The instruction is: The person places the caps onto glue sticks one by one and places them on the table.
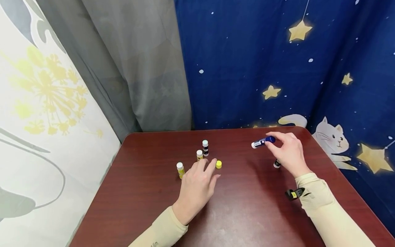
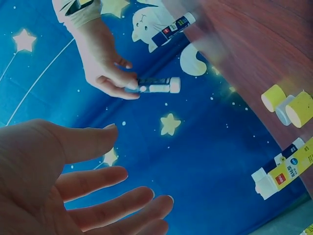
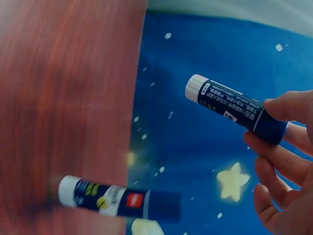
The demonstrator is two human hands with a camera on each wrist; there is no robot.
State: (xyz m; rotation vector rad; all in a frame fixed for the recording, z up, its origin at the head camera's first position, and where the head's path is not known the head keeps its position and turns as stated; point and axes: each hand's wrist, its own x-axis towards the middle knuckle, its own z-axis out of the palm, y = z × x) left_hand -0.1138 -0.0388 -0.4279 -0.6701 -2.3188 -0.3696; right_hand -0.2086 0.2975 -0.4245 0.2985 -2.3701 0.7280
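In the head view my right hand (image 1: 288, 152) pinches a navy glue stick (image 1: 260, 142) by its blue end, holding it tilted above the table with the white end pointing left. A second navy glue stick (image 3: 122, 199) stands under that hand, mostly hidden in the head view. My left hand (image 1: 197, 181) is over the table with fingers spread and nothing held. Close by stand a yellow glue stick (image 1: 180, 171), another yellow glue stick (image 1: 199, 155) partly behind its fingers, and a navy glue stick (image 1: 205, 148). A yellow cap (image 1: 218, 164) is just right of its fingertips.
The dark red wooden table (image 1: 148, 206) has its back edge against a grey curtain (image 1: 154, 68) and a blue star-patterned curtain (image 1: 240, 68). A white patterned cloth (image 1: 37, 103) hangs on the left. A black wrist strap (image 1: 294, 194) is on the right sleeve.
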